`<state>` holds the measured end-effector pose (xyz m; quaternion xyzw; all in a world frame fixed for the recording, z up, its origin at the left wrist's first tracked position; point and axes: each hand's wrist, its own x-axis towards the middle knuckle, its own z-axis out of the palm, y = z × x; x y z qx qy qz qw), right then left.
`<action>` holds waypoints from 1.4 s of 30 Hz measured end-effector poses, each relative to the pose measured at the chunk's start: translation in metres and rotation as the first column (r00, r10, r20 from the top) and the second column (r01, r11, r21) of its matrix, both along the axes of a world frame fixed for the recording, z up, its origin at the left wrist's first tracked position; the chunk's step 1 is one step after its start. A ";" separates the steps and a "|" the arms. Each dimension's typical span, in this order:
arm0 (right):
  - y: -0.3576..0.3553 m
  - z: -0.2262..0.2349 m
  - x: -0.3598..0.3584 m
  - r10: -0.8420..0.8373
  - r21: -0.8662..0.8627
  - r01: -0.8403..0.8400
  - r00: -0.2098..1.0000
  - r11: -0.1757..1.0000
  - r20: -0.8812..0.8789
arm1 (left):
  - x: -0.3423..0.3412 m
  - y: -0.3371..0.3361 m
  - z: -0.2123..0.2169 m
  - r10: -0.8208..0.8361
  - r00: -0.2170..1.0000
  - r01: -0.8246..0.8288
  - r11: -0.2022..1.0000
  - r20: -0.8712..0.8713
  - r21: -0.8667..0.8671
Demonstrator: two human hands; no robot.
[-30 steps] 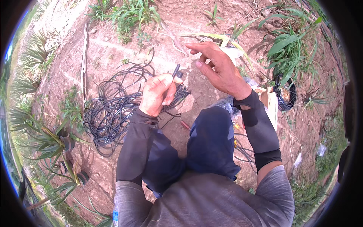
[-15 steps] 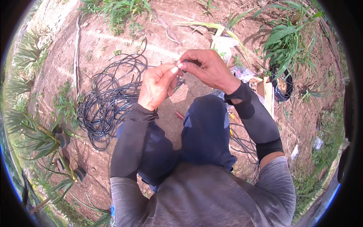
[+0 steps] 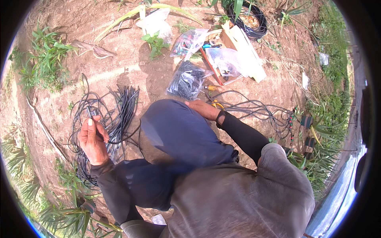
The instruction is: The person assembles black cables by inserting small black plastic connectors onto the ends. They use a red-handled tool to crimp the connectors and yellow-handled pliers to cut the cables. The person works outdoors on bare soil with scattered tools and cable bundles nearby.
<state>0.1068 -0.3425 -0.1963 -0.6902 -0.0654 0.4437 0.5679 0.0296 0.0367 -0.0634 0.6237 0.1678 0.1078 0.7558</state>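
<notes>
Small dark piece (image 3: 92, 112) pinched tight by our left hand (image 3: 93, 142), over cable tangle (image 3: 127, 104); slack pinch could lose it there. Our right hand (image 3: 203, 109) beside knee (image 3: 164, 121), finger state unclear; blind groping might knock yellow-handled tool (image 3: 217, 104).

On reddish soil (image 3: 129, 57), a white plastic bag (image 3: 155, 25) is bordered by a yellowed leaf (image 3: 115, 24), a dry brown leaf (image 3: 93, 48) is seen beside a bushy green plant (image 3: 47, 59), a pale stick (image 3: 47, 127) is stretched along the left, and a white scrap (image 3: 304, 80) is set near greenery (image 3: 338, 43).
</notes>
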 end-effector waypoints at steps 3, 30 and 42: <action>-0.036 -0.086 -0.033 -0.028 -0.109 0.056 0.969 0.992 0.244 | 0.003 0.009 -0.014 0.015 1.000 -0.015 0.999 -0.011 -0.029; 0.114 0.109 0.065 -0.141 0.287 -0.004 0.864 0.958 0.484 | 0.063 0.007 0.077 -0.012 0.926 0.199 0.866 0.378 -0.460; 0.186 0.177 0.040 0.423 0.191 -0.557 0.775 0.809 0.470 | 0.047 0.071 0.146 -0.255 0.718 0.414 0.904 0.648 -0.102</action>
